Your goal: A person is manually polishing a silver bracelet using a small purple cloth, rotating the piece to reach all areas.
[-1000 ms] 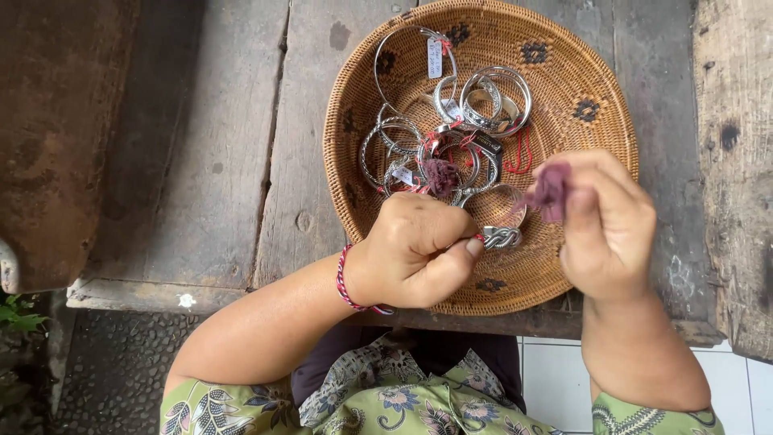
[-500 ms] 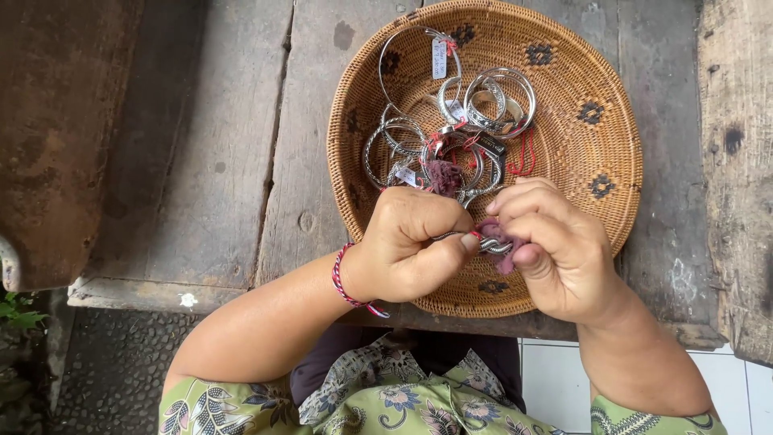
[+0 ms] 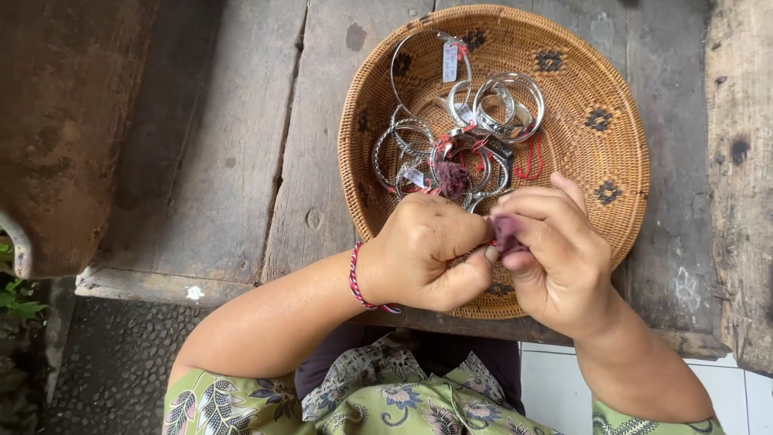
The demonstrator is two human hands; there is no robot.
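Note:
My left hand [image 3: 427, 254], with a red cord bracelet [image 3: 354, 278] on its wrist, is closed over the near rim of a round woven basket [image 3: 636, 145]. It pinches a small silver piece that is mostly hidden between my fingers. My right hand [image 3: 564, 258] presses a small purple cloth [image 3: 506, 234] against that piece, fingertips touching my left hand's. Several silver bangles [image 3: 507, 105] with paper tags and red strings lie in the basket. A second purple wad [image 3: 453, 179] rests among them, just beyond my left knuckles.
The basket stands on a worn grey plank table [image 3: 233, 161] whose near edge runs under my forearms. A rusty brown slab [image 3: 64, 121] lies at the left. White floor tiles [image 3: 547, 387] and dark pebbled ground [image 3: 113, 362] show below.
My right hand has come down and left with the purple cloth to meet my left hand. The small silver piece, visible a second ago, is now covered by the cloth and fingers.

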